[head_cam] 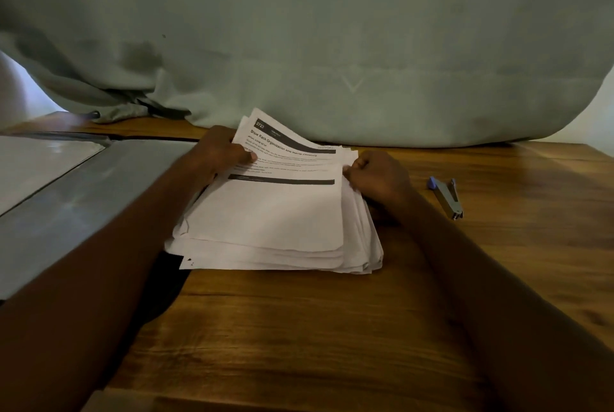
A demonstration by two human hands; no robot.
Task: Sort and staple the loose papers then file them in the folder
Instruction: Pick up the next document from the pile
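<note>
**Loose papers being sorted at the desk**

At nine o'clock, an open folder (83, 179) is lying flat on the wooden desk (299, 328). At centre, the paper stack (275, 219) is being gripped by the left hand (222, 152), thumb across the top sheet, while its three o'clock edge is being pinched by the right hand (378, 179). Only one set should be lifted, corners kept squared. The stapler (447, 197) is waiting at three o'clock.
</note>
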